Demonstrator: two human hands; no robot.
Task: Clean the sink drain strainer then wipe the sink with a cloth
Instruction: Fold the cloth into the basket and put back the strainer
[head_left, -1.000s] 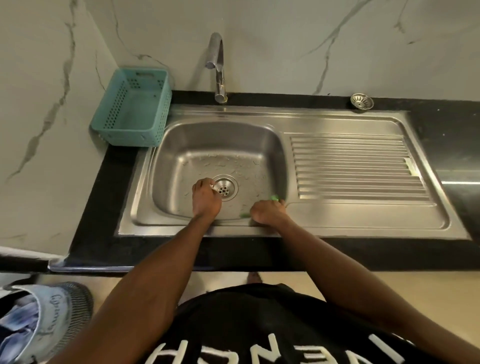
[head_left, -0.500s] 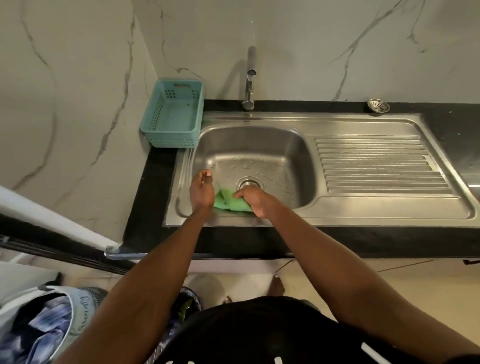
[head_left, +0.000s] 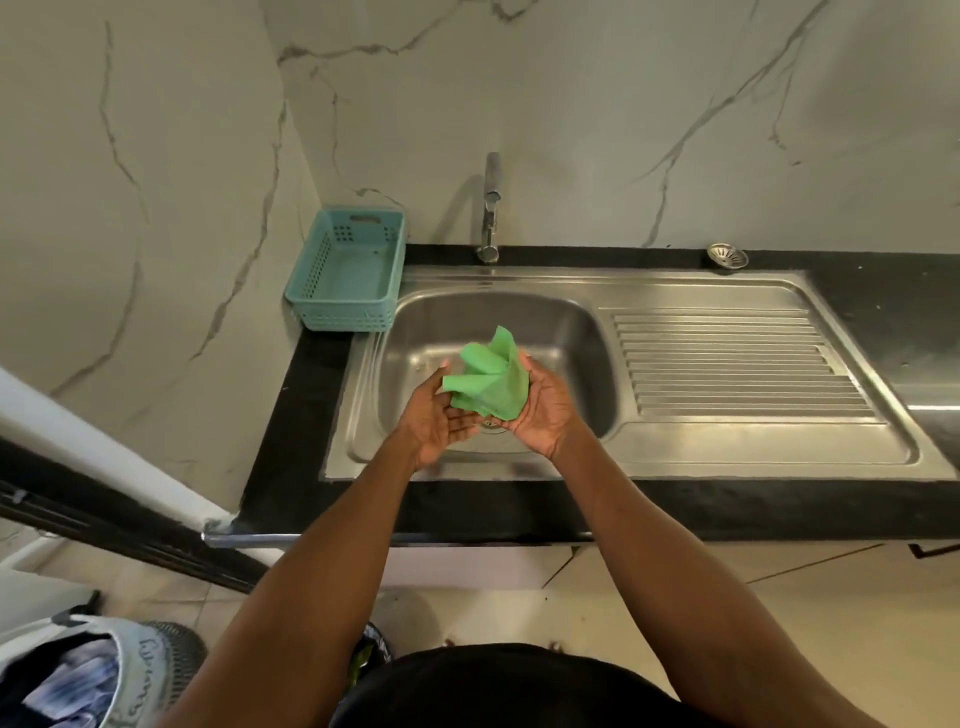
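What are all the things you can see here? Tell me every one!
cloth: one, green, bunched up, held above the sink bowl
sink: one, silver steel, set in the counter, ribbed drainboard on the right
counter: one, black, around the sink
tap: one, silver, behind the bowl
basket: one, teal, left of the sink
strainer: one, silver, on the counter at the back right
laundry bag: one, pale, on the floor, lower left
left hand: one, under the cloth
right hand: one, holds the cloth
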